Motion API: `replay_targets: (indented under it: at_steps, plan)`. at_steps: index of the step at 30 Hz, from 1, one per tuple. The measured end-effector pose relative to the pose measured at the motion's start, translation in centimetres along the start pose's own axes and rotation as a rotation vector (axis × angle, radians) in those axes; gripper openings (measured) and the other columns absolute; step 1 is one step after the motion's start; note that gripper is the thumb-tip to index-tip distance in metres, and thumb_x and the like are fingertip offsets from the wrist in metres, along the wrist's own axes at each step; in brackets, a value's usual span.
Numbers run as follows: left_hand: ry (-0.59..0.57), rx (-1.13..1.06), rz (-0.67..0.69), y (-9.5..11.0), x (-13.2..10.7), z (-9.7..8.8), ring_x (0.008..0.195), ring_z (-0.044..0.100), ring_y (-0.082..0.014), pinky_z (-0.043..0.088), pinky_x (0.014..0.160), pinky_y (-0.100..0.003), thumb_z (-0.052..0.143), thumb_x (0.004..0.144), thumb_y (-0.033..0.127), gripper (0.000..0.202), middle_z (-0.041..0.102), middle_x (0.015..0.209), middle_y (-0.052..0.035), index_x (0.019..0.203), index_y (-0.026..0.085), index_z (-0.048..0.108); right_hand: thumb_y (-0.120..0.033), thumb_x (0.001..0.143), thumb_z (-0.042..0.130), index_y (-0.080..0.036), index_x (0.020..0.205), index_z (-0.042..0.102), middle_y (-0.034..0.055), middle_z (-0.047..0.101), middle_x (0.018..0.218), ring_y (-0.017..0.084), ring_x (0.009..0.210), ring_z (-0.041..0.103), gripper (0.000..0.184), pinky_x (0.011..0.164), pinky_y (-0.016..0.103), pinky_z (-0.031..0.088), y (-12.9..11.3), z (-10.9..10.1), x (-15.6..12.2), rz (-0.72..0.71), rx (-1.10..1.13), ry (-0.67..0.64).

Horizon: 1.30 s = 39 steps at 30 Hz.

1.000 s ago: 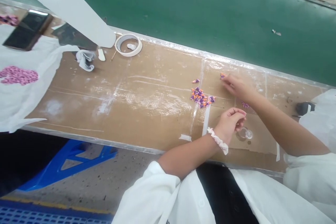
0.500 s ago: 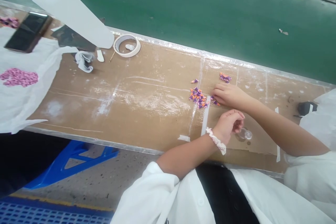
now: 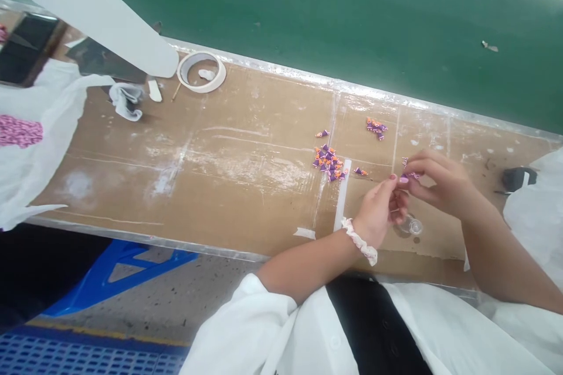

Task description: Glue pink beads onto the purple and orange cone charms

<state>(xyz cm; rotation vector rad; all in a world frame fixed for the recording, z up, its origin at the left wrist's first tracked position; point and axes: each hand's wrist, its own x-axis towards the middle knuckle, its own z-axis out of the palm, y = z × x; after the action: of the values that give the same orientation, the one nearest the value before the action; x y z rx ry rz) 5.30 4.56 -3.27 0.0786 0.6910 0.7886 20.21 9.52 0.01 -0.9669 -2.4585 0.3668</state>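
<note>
Pinching purple piece (image 3: 411, 176) | right hand (image 3: 440, 181) closed on it | left hand (image 3: 376, 214) curled just beside

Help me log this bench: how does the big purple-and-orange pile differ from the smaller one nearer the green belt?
The larger pile holds many more pieces than the smaller pile, and is packed tightly, while the smaller pile is a thin, loose cluster. The larger pile sits beside the white tape strip; the smaller pile lies farther from it, nearer the far edge. Both are small purple and orange pieces on the cardboard bench top.
</note>
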Motion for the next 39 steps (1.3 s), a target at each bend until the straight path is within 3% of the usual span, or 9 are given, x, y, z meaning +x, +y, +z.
replay_targets:
  at_steps: [3, 9, 11, 13, 17, 25, 31, 36, 39]
  plan:
    - [-0.117, 0.133, -0.023, -0.4, 0.0, -0.3, 0.048, 0.046, -0.0065, 0.034, 0.044, -0.019, 0.063, 0.071, 0.063, 0.049, 0.048, 0.057, 0.0038, 0.077, 0.015, 0.052, -0.008, 0.082, 0.059, -0.023, 0.096, 0.056, 0.0045, 0.059, 0.087, 0.016, 0.073, 0.059, 0.021, 0.063, 0.029, 0.050, -1.5, -0.2, -1.9, 0.022, 0.049, -0.022]
    - [-0.309, 0.360, 0.002, -0.7, 0.2, -1.0, 0.053, 0.050, -0.0056, 0.040, 0.053, -0.022, 0.071, 0.068, 0.055, 0.046, 0.059, 0.065, -0.0010, 0.077, 0.012, 0.058, -0.008, 0.083, 0.058, -0.024, 0.099, 0.058, 0.0051, 0.061, 0.088, 0.018, 0.076, 0.061, 0.023, 0.062, 0.030, 0.052, -1.9, 0.1, -5.2, 0.200, 0.319, 0.101]
    - [-0.275, 0.397, -0.010, -0.6, 0.2, -1.2, 0.054, 0.051, -0.0058, 0.040, 0.053, -0.022, 0.071, 0.070, 0.052, 0.044, 0.062, 0.069, -0.0032, 0.080, 0.011, 0.062, -0.009, 0.084, 0.057, -0.025, 0.100, 0.059, 0.0037, 0.062, 0.083, 0.018, 0.073, 0.061, 0.022, 0.061, 0.031, 0.051, -1.0, 0.5, -6.3, 0.307, 0.322, 0.220]
    - [-0.214, 0.417, 0.005, -0.4, 0.2, -1.4, 0.056, 0.051, -0.0056, 0.039, 0.054, -0.021, 0.071, 0.072, 0.050, 0.041, 0.064, 0.071, -0.0043, 0.083, 0.011, 0.066, -0.011, 0.084, 0.058, -0.025, 0.097, 0.060, 0.0027, 0.064, 0.082, 0.017, 0.070, 0.060, 0.019, 0.062, 0.031, 0.050, 0.3, 1.0, -7.2, 0.410, 0.092, 0.326]
    - [-0.155, 0.398, 0.064, 0.2, 0.4, -1.7, 0.055, 0.049, -0.0050, 0.039, 0.055, -0.021, 0.070, 0.073, 0.051, 0.040, 0.064, 0.070, -0.0030, 0.083, 0.013, 0.070, -0.012, 0.085, 0.053, -0.024, 0.092, 0.061, 0.0041, 0.066, 0.090, 0.019, 0.076, 0.062, 0.016, 0.066, 0.031, 0.049, 2.4, 1.4, -8.3, 0.450, -0.255, 0.197]
    - [-0.056, 0.419, 0.106, 0.2, 0.6, -1.9, 0.051, 0.041, -0.0027, 0.032, 0.048, -0.020, 0.071, 0.074, 0.048, 0.035, 0.060, 0.071, -0.0011, 0.087, 0.016, 0.072, -0.017, 0.088, 0.050, -0.023, 0.090, 0.062, 0.0039, 0.065, 0.091, 0.021, 0.084, 0.062, 0.013, 0.067, 0.030, 0.048, 2.9, 1.7, -8.5, 0.598, -0.328, 0.101]
    - [-0.069, 0.396, 0.121, 0.2, 0.6, -1.8, 0.054, 0.046, -0.0030, 0.036, 0.050, -0.019, 0.073, 0.074, 0.038, 0.031, 0.063, 0.078, -0.0019, 0.096, 0.017, 0.069, -0.023, 0.091, 0.051, -0.022, 0.084, 0.061, 0.0039, 0.064, 0.088, 0.020, 0.085, 0.060, 0.012, 0.069, 0.030, 0.047, 3.5, 2.3, -8.3, 0.554, -0.328, 0.119]
    - [0.035, 0.478, 0.325, 0.4, 0.4, -1.3, 0.063, 0.055, -0.0068, 0.040, 0.052, -0.016, 0.072, 0.076, 0.035, 0.043, 0.059, 0.069, 0.0038, 0.114, 0.024, 0.056, -0.015, 0.088, 0.044, -0.019, 0.077, 0.054, 0.0080, 0.059, 0.080, 0.022, 0.077, 0.055, 0.015, 0.066, 0.033, 0.043, 4.0, 3.3, -7.6, 0.532, -0.496, 0.013]
    - [0.018, 0.549, 0.422, 0.5, 0.2, -1.2, 0.059, 0.054, -0.0055, 0.043, 0.054, -0.017, 0.069, 0.078, 0.036, 0.027, 0.060, 0.070, 0.0029, 0.099, 0.021, 0.061, -0.012, 0.082, 0.046, -0.020, 0.072, 0.047, 0.0059, 0.053, 0.073, 0.021, 0.069, 0.050, 0.013, 0.061, 0.033, 0.040, 4.0, 3.3, -7.4, 0.549, -0.434, 0.046]
